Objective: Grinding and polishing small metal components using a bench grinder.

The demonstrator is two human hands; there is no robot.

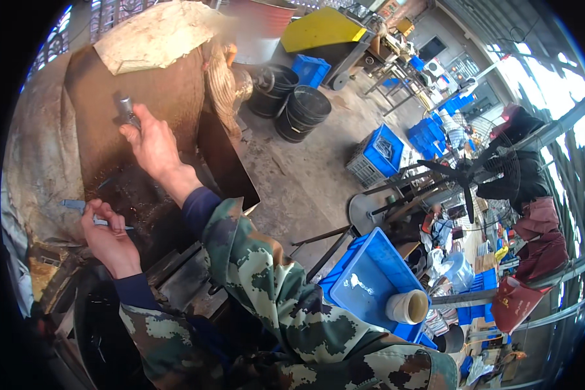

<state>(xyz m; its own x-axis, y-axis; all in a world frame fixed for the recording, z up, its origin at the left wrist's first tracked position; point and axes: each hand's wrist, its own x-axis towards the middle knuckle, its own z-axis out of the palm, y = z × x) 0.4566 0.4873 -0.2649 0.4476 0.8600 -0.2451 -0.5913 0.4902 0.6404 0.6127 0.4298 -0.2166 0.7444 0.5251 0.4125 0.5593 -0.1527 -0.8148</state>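
Note:
My right hand (151,144) reaches up and grips a short grey metal cylinder part (124,107) against the brown, dusty hood of a polishing machine (169,91). A fibrous buffing wheel (222,84) spins just right of that hand. My left hand (107,234) is lower, pinching a thin flat metal tool (78,205) whose blue-grey end sticks out to the left. Both forearms wear dark blue cuffs under camouflage sleeves.
A blue plastic crate (370,279) with a cream-coloured cup (409,307) sits at my right. Two black buckets (292,104) stand on the concrete floor beyond the wheel. More blue crates (383,151), a floor fan (474,172) and a yellow machine cover (318,29) lie further right.

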